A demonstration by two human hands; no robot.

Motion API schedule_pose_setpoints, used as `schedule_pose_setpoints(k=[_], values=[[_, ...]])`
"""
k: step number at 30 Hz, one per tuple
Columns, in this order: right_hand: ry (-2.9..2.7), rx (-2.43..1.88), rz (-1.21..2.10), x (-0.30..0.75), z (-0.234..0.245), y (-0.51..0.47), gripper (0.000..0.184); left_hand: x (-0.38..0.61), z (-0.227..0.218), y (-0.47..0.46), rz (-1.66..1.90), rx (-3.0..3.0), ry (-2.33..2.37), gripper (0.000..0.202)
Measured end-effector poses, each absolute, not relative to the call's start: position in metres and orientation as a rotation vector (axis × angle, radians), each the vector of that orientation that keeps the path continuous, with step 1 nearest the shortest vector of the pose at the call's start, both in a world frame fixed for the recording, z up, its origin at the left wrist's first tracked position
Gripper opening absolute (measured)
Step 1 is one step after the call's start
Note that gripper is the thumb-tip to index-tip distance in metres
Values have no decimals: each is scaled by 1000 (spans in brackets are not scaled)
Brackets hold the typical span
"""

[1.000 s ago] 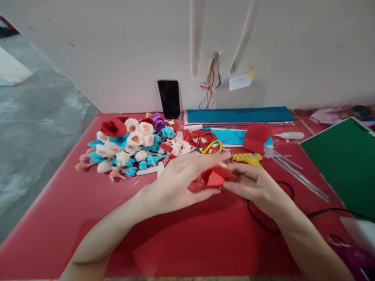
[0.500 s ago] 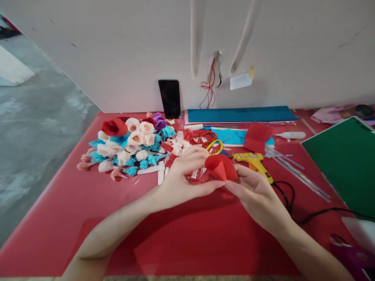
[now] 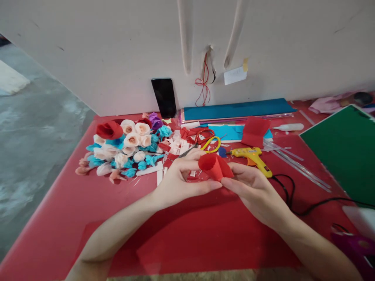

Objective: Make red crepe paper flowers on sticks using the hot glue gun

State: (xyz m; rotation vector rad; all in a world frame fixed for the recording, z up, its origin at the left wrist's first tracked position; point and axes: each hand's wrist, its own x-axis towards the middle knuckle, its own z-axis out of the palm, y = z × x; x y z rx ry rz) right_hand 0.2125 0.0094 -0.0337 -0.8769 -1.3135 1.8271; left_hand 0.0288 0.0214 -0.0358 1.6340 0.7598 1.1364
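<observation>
Both my hands meet over the middle of the red table [image 3: 73, 218]. Between them is a piece of red paper rolled into a cone [image 3: 213, 167], its open end tilted up and left. My left hand [image 3: 181, 181] pinches the cone from the left with thumb and curled fingers. My right hand [image 3: 253, 187] holds its pointed lower end from the right, fingers closed around it. Just behind the hands lie red and white paper scraps [image 3: 175, 148] and scissors with a yellow and red handle [image 3: 208, 143].
A heap of paper roses [image 3: 125, 144] in white, peach, blue and red lies at the left. A yellow glue gun [image 3: 253, 156] with a black cord [image 3: 288, 191] lies at the right, beside clear glue sticks [image 3: 295, 168]. Blue sheets [image 3: 237, 109], a green board [image 3: 345, 156] and a black phone [image 3: 164, 97] stand behind.
The red paper went from a flat folded piece to a rolled cone, raised slightly off the table. Both hands shifted a little with it; the view dropped slightly.
</observation>
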Motion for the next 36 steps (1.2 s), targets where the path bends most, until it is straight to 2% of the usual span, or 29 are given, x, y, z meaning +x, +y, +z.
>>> schedule_pose_setpoints(k=[5,16,24,31,36], values=[[-1348,-917,1841,214,-32,9,22,29,-34,21,1108,1607,703,8],[-1483,-796,1677,215,-29,8,12,34,-34,17,1138,1440,770,13],[-1874,-1034,887,214,-19,5,25,35,-34,15,1213,1376,714,11],[-1980,-988,424,213,-17,-4,18,34,-32,14,1218,1421,748,13],[-1980,-863,-7,214,-17,-6,25,34,-30,12,1205,1506,788,14]])
